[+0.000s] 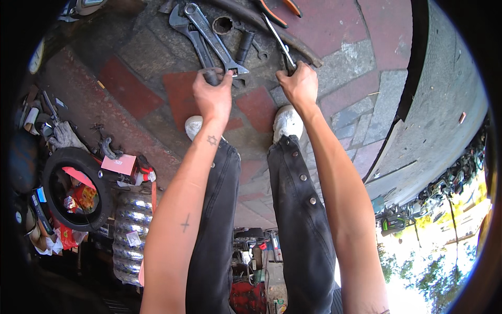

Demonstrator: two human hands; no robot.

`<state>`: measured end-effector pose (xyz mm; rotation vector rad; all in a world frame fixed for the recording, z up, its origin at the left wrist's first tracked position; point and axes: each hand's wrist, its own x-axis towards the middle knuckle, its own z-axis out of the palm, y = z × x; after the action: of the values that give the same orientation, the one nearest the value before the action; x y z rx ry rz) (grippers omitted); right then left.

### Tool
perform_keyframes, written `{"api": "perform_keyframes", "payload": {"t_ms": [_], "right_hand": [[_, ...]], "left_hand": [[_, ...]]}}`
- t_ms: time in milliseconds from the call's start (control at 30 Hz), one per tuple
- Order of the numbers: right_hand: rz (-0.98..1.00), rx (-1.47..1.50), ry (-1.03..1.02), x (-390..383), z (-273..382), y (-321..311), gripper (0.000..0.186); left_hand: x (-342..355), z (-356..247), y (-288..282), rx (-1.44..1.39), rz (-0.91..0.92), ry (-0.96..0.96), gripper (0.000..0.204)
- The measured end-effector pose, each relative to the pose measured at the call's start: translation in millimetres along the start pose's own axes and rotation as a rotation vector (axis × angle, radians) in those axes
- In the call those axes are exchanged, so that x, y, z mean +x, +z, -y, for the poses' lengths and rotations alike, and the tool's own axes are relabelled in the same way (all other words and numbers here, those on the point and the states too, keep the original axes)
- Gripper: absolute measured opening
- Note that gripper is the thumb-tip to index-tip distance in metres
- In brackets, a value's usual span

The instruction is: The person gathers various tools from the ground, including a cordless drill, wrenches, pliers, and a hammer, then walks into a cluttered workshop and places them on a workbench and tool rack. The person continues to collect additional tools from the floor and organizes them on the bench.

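My left hand is closed around the grey handle of an adjustable wrench on the paved ground, beside a second adjustable wrench. My right hand grips a slim metal tool with a dark lower end; its exact kind is unclear. Between them lie a ring wrench, a dark socket and a small open-ended spanner. A long dark bar crosses behind, near orange-handled pliers.
My shoes and legs are below my hands. At left are a tyre with litter inside, a grey glove, a pink box and a silvery wrapped roll. At right are a dark gap and a grey slab.
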<state>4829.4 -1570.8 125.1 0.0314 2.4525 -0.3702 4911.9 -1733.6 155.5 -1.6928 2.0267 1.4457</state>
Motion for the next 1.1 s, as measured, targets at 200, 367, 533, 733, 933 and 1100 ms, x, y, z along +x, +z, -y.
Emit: {"api": "perform_keyframes", "payload": {"t_ms": [200, 367, 533, 733, 933, 1100], "right_hand": [[0.115, 0.257, 0.037, -46, 6, -17, 0.03], [0.467, 0.706, 0.153, -82, 19, -36, 0.024], [0.398, 0.642, 0.138, -82, 33, -30, 0.022], [-0.186, 0.216, -0.14, -12, 46, 9, 0.033], [-0.202, 0.147, -0.181, 16, 57, 32, 0.032], [-0.212, 0.126, -0.118, 4, 58, 29, 0.029]], "left_hand": [[-42, -1, -1, -0.232, 0.271, -0.207, 0.018], [-55, 4, -7, -0.333, 0.509, -0.238, 0.02], [-43, -2, -13, -0.459, 0.498, -0.287, 0.012], [-3, -8, -15, -0.623, 0.214, -0.239, 0.008], [16, 4, -32, -0.571, 0.217, -0.207, 0.008], [0, 13, -37, -0.588, 0.16, -0.323, 0.009]]}}
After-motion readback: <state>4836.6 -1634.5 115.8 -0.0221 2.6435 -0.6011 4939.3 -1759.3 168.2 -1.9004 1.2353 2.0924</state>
